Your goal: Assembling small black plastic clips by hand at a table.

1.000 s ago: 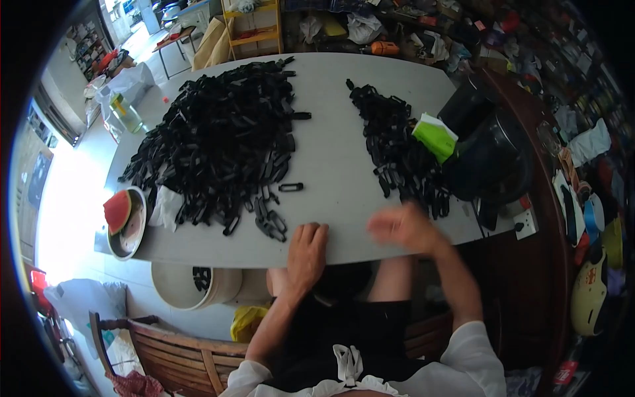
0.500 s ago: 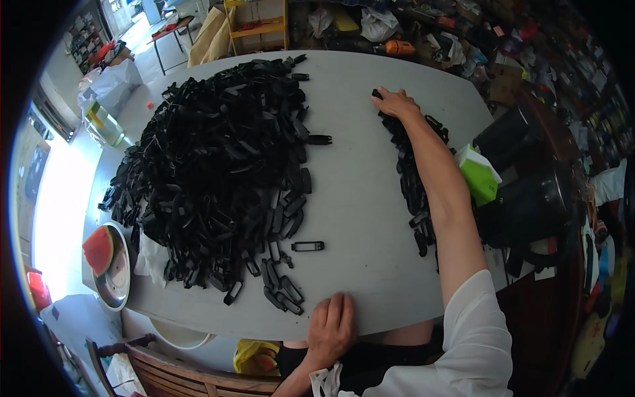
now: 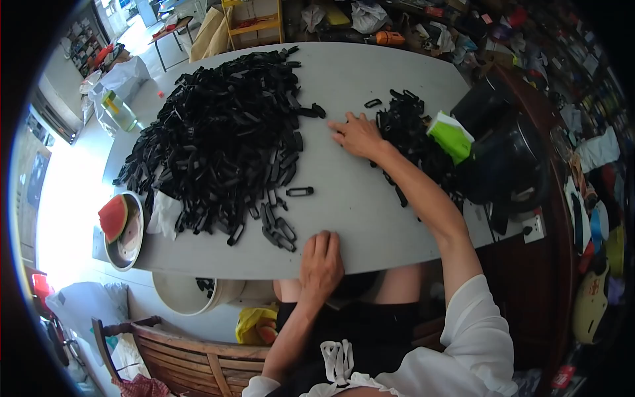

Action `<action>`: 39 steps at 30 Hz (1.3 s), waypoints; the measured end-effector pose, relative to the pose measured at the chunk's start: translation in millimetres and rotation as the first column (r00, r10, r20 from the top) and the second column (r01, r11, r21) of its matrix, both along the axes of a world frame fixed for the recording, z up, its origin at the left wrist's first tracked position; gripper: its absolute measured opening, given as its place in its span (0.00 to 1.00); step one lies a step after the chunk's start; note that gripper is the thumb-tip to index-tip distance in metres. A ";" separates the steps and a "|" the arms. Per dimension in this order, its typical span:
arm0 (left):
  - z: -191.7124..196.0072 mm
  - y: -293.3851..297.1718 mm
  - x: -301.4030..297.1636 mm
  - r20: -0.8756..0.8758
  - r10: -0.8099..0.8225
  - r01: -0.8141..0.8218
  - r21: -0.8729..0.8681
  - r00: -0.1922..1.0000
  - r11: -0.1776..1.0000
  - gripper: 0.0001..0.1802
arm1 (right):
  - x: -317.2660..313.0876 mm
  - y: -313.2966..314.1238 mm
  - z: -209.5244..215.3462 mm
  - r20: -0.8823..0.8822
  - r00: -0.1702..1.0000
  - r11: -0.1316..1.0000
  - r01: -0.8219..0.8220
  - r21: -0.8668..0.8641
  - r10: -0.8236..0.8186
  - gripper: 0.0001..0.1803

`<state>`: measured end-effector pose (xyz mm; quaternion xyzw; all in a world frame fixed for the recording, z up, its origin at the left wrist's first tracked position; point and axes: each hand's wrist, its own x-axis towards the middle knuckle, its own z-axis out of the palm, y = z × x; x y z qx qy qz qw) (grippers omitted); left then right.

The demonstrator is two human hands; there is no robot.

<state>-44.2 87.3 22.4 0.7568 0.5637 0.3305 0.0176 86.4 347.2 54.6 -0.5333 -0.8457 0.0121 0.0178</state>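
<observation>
A big heap of black plastic pieces [image 3: 225,126] covers the left half of the table. Many are elongated, some with a rectangular opening. My right hand [image 3: 359,137] hovers or rests over the bare strip to its right, fingers spread toward a black piece [image 3: 316,111] that juts from the heap's edge, with nothing visible in its grasp. Beyond that hand, a single framed piece [image 3: 373,103] lies beside a smaller pile [image 3: 403,112], partly hidden by my forearm. My left hand [image 3: 321,264] lies at the near table edge, fingers extended and close together, holding nothing visible.
On the near left, a metal dish [image 3: 135,241] holds a watermelon slice [image 3: 113,218] beside crumpled white tissue [image 3: 165,215]. A bottle [image 3: 119,111] stands at the far left. A green-and-white carton [image 3: 451,137] and black containers [image 3: 506,162] line the right. A wooden bench [image 3: 178,354] is below.
My right hand has let go of a black piece by the right pile and moved left and nearer, toward the big heap. The left hand stays at the table edge. The view has tilted downward.
</observation>
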 end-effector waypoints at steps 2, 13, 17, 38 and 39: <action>0.9 0.2 1.8 0.026 0.002 -0.003 0.010 1.000 1.000 0.19 | -0.7 -32.8 2.3 -0.024 0.998 0.998 -0.061 0.017 0.061 0.19; 2.0 -1.4 -0.3 0.061 0.055 -0.056 0.010 0.997 0.998 0.27 | 7.7 -108.8 21.5 -0.274 0.861 0.896 -0.444 0.000 0.427 0.22; 8.9 -3.5 0.7 0.005 0.049 -0.049 -0.083 0.999 0.995 0.31 | 0.7 -9.4 14.6 -0.198 0.897 0.917 -0.371 0.146 0.395 0.23; -1.1 2.4 -1.2 0.063 -0.144 0.146 -0.013 0.987 0.989 0.21 | 47.4 -92.8 -6.0 -0.387 0.803 0.865 -0.501 -0.026 0.453 0.20; -1.2 0.7 -0.9 0.137 -0.152 0.149 0.032 0.979 0.988 0.20 | 48.2 -100.2 -6.3 -0.389 0.803 0.866 -0.499 -0.025 0.451 0.20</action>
